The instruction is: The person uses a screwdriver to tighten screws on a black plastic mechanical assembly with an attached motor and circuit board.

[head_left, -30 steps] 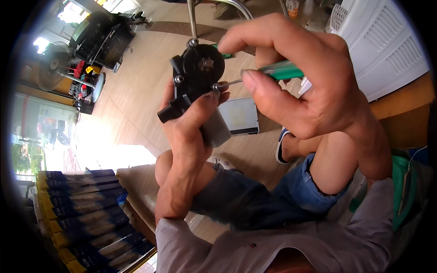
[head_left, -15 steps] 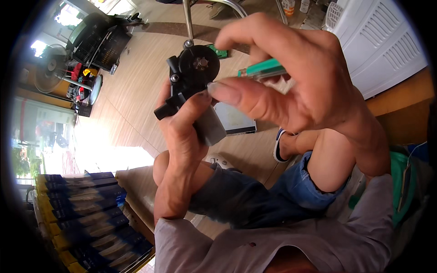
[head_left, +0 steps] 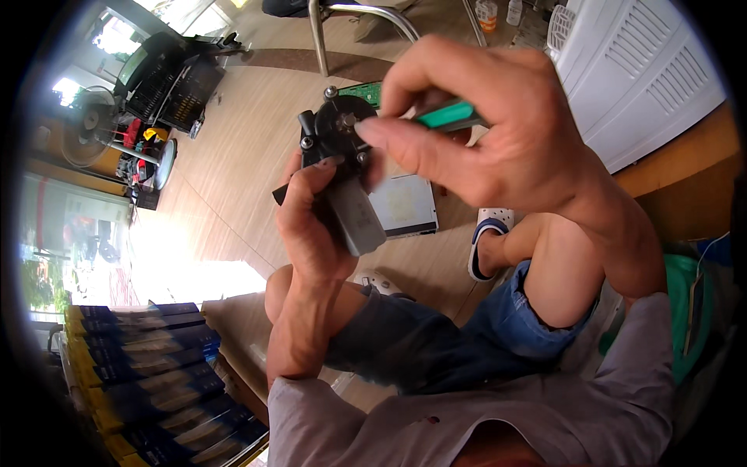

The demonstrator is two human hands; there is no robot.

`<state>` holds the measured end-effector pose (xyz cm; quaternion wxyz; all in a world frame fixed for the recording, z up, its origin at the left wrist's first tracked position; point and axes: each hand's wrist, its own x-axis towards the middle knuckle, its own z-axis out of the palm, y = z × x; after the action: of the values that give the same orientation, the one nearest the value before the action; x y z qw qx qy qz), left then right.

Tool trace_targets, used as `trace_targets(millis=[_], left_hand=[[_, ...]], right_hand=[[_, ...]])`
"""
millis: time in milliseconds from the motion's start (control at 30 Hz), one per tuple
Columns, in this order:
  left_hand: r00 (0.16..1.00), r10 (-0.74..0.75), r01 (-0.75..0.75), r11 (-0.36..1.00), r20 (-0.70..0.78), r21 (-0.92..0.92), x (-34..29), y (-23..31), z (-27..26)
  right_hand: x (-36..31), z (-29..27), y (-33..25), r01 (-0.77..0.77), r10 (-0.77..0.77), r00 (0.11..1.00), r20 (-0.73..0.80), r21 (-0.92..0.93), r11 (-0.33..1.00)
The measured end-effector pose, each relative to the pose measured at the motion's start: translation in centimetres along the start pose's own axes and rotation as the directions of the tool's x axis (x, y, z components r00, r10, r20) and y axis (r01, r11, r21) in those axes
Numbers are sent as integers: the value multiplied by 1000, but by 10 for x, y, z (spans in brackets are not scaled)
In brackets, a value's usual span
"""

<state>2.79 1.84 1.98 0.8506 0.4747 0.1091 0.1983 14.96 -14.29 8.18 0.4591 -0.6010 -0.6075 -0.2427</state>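
Observation:
My left hand (head_left: 307, 226) is wrapped round a small gear motor (head_left: 356, 218), its thumb pressed on the black housing. The motor has a silver-grey metal body and a black round gear housing (head_left: 336, 128) with several bolts and a toothed centre shaft. In my right hand (head_left: 482, 132) a slim green-and-dark tool (head_left: 447, 116) is pinched between thumb and fingers; its kind is not clear. My right thumb and fingertips are close to the housing's round face, beside the shaft. The tool's near end is hidden by my fingers, so contact cannot be told.
On the floor beyond lie a green circuit board (head_left: 362, 93) and a flat white-and-silver box (head_left: 405, 204). A metal chair leg (head_left: 318, 39) stands ahead. Stacked blue-and-yellow boxes (head_left: 156, 366) are at left, a fan (head_left: 93, 124) farther off. A white vented panel (head_left: 638, 70) is at right.
My right hand has drawn its thumb and fingers closer together at the housing's face. The gear motor has shifted slightly right and down in my left hand.

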Motion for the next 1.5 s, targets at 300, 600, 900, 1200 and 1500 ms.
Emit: trace_targets(millis=[300,600,900,1200,1500], left_hand=[[998,-41,44,998,54,-51,3,2,-6],[989,46,-26,990,141,-140,1,-2,-10],[989,108,-96,988,98,-121,-5,0,-6],[983,133,-126,990,125,-59,-5,-1,-3],[975,155,-157,988,160,3,-6,0,-3]], right_hand=[[5,-12,7,-539,553,833,13,246,806],[-9,20,1,-595,579,764,284,-36,803],[-21,34,0,-229,237,948,213,-65,971],[-22,33,1,-158,173,957,234,-81,984],[-22,29,4,-161,166,962,215,-41,986]])
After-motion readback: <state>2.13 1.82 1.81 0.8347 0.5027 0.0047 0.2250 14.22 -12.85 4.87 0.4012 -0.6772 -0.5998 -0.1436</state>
